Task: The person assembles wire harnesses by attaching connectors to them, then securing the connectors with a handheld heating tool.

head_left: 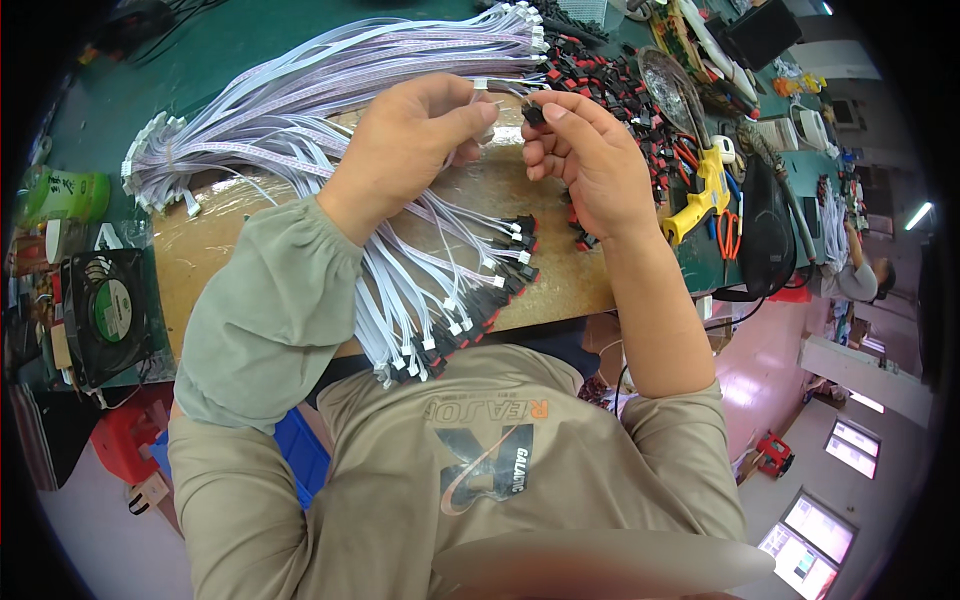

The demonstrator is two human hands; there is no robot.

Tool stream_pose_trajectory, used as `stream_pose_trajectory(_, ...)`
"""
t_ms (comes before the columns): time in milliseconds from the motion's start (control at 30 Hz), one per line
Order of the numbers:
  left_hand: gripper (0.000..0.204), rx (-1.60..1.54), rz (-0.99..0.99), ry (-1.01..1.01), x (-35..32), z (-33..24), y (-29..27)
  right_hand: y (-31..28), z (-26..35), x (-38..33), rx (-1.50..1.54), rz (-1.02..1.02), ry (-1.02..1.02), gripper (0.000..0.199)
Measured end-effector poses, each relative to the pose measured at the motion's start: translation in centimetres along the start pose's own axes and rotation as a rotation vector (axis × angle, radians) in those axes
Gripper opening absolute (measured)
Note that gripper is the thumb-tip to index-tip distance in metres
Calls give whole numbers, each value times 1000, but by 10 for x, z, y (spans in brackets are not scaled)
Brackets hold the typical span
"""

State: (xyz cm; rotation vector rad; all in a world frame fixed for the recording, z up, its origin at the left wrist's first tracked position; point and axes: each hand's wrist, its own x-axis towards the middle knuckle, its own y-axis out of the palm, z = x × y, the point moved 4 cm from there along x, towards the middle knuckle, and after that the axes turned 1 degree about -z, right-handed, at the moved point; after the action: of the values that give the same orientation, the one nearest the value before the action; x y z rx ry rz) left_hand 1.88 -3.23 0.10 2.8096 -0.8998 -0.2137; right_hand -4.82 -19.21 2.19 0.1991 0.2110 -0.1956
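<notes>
Between the fingers of my left hand (440,130) is the end of a white cable, with a small white plug (480,86) showing above the fingertips. A short way to its right, my right hand (590,150) pinches a small black connector (534,115) between thumb and fingers. The two hands are apart. Under and beyond my left wrist lies a thick bundle of white flat cables (330,75) with white plugs at both ends. Nearer my body, a fan of cables (400,290) ends in black and red connectors (490,300).
A heap of loose black and red connectors (610,90) lies beyond my right hand. Right of it are a yellow glue gun (705,195) and orange-handled scissors (729,235). A black fan (105,315) and a green container (75,197) stand at the left. A brown board (570,285) covers the table's front.
</notes>
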Motion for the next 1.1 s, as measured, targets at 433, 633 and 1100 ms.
stream_pose_trajectory(433,24,-3,39,3,-1,1,-2,1,1,4,-52,28,9,21)
stream_pose_trajectory(633,21,-63,27,4,-1,-1,1,-2,11,12,-208,45,-30,20)
stream_pose_trajectory(1100,15,-176,74,-68,3,2,-6,10,21,24,-360,133,-103,18)
